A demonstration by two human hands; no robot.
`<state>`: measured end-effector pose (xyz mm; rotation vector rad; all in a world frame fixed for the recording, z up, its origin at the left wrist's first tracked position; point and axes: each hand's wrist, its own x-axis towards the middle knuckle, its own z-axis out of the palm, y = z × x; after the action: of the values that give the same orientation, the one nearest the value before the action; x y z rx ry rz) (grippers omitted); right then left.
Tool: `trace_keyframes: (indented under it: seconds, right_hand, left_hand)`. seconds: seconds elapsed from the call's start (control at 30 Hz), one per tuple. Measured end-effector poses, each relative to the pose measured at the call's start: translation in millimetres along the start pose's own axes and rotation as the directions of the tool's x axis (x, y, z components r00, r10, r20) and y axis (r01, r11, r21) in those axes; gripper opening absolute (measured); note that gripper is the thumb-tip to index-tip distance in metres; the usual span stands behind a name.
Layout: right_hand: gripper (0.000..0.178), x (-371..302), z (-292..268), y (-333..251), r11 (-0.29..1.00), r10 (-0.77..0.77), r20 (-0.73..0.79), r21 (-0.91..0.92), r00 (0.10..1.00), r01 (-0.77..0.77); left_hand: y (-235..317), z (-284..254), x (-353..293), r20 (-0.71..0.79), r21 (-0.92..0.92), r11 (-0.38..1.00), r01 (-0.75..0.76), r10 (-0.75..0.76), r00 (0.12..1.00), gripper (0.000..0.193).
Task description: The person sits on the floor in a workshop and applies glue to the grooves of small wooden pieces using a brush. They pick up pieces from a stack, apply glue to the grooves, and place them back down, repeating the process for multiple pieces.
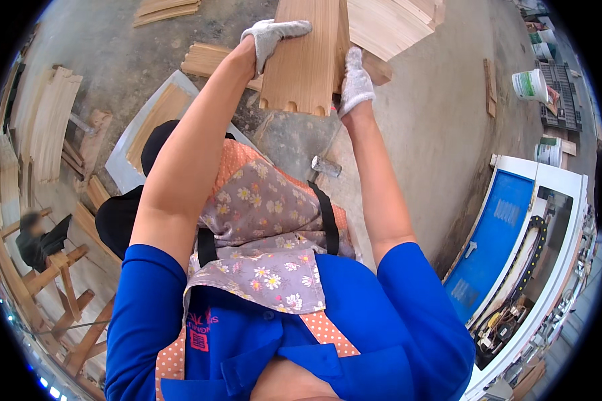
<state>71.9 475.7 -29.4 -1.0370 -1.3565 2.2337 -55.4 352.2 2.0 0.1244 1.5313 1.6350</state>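
Ahead of me at the top of the view is a light-brown wooden board (301, 73) with rounded notches along its near end. It looks thick or stacked, since more wood shows along its right side. My left hand (272, 41), in a white-grey glove, grips its left edge, with one finger stretched over the top face. On the opposite side my right hand (356, 83), gloved the same way, holds against the right edge. What lies under the board and the undersides of both hands are hidden.
Pale planks (394, 27) lie just beyond my right hand. Below the board, a small clear cylinder (326, 166) rests on the floor. Wood stacks (50, 123) and a timber frame (67, 294) stand left. At right are a blue-and-white machine cabinet (491, 234) and white buckets (530, 85).
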Motion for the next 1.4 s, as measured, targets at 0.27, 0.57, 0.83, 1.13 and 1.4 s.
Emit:
trace_keyframes:
  seconds: [0.27,0.57,0.83,1.13,1.4]
  right_hand:
    - [0.056,-6,-39,1,0.940,0.198,0.287,0.216,0.937,-0.264]
    - [0.036,67,-153,169,0.655,0.753,-0.099,0.022,0.651,-0.755]
    - [0.022,112,-126,186,0.837,0.540,-0.337,0.315,0.771,-0.448]
    - [0.019,93,-114,169,0.910,0.415,-0.413,0.165,0.811,-0.381]
    - [0.028,74,-174,153,0.793,0.513,-0.230,0.495,0.827,-0.354]
  left_hand:
    - [-2,0,3,0.083,-0.270,0.959,0.083,-0.062,0.995,0.033]
    - [7,5,-8,0.084,-0.239,0.962,0.130,-0.113,0.990,0.040]
    - [12,15,-11,0.035,-0.295,0.935,0.197,-0.195,0.980,0.036]
    - [17,22,-25,0.053,-0.345,0.933,0.106,-0.093,0.994,0.036]
    - [20,23,-18,0.122,-0.324,0.923,0.208,-0.178,0.977,0.038]
